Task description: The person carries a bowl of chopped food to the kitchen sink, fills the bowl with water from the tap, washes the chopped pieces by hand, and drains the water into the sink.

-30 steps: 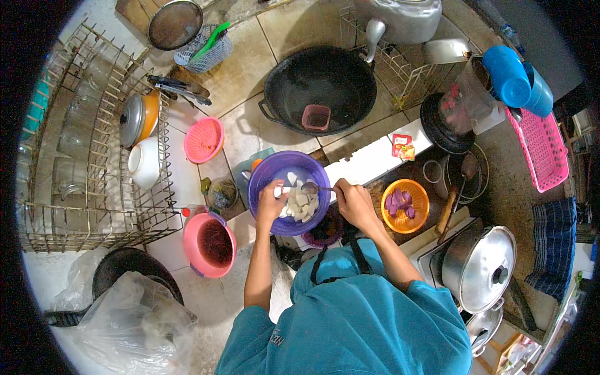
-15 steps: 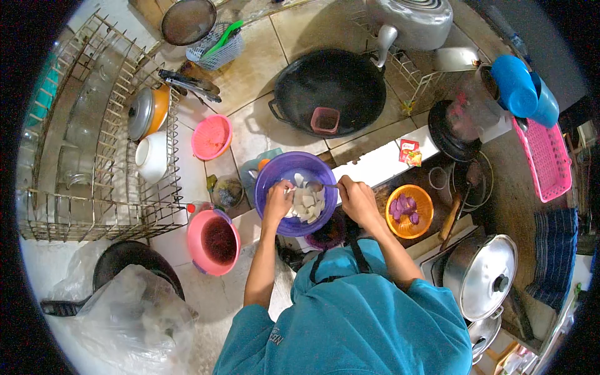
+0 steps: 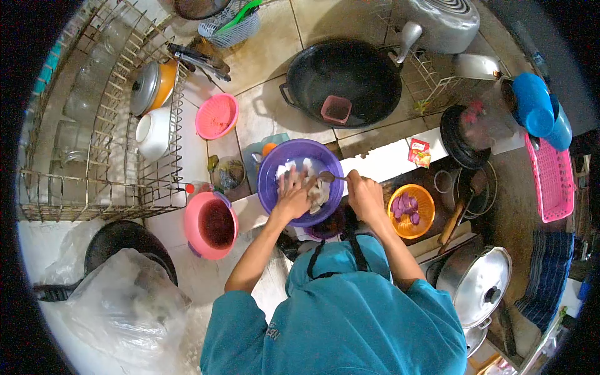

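Observation:
A purple basin (image 3: pixel 267 164) holds pale white chunks (image 3: pixel 320 195) of food whose kind I cannot make out. My left hand (image 3: pixel 294 195) lies over the basin with fingers spread, on the chunks. My right hand (image 3: pixel 367 199), at the basin's right rim, is closed around the handle of a spoon (image 3: pixel 327 177); the spoon's bowl is over the chunks. Right of that hand, an orange plastic basket (image 3: pixel 426 230) contains several purple slices (image 3: pixel 405 206). Left of the basin stands a pink bucket (image 3: pixel 194 231) with dark reddish liquid.
Behind the basin sits a black wok (image 3: pixel 350 75) with a small pink container (image 3: pixel 336 109) in it. A wire dish rack (image 3: pixel 103 156) fills the left. Seasoning packets (image 3: pixel 419 154) lie on the white ledge. A lidded pot (image 3: pixel 478 287) stands at lower right.
My left hand has gone from pinched fingers at the chunks to spread fingers over them. My right hand still holds the spoon. The whole view has shifted slightly.

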`<control>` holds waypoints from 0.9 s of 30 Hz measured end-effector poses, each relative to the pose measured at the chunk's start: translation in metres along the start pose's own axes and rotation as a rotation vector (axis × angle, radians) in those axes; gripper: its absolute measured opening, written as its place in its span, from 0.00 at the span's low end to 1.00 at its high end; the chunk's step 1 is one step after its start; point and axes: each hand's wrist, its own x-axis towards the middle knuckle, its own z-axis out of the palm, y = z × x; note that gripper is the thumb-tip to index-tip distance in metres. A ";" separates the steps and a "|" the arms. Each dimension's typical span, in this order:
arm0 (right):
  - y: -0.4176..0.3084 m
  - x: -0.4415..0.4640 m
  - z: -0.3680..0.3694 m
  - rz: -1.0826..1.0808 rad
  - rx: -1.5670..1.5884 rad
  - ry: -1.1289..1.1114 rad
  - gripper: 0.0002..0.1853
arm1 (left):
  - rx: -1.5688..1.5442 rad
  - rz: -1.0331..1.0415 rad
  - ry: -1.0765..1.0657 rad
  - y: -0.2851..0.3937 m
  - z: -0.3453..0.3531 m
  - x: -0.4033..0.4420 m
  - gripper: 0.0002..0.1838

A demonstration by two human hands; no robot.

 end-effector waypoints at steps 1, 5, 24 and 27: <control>0.000 -0.001 -0.001 0.004 -0.001 -0.013 0.04 | -0.001 -0.025 0.050 -0.003 0.003 0.003 0.37; -0.003 -0.002 -0.014 0.025 0.016 -0.031 0.03 | 0.003 -0.018 0.085 0.013 -0.003 0.000 0.40; -0.002 -0.009 -0.030 0.006 0.117 0.020 0.06 | 0.202 -0.042 -0.021 0.002 0.005 0.019 0.43; -0.003 -0.009 -0.035 0.019 0.135 0.018 0.06 | -0.099 -0.005 -0.071 0.024 -0.006 0.004 0.44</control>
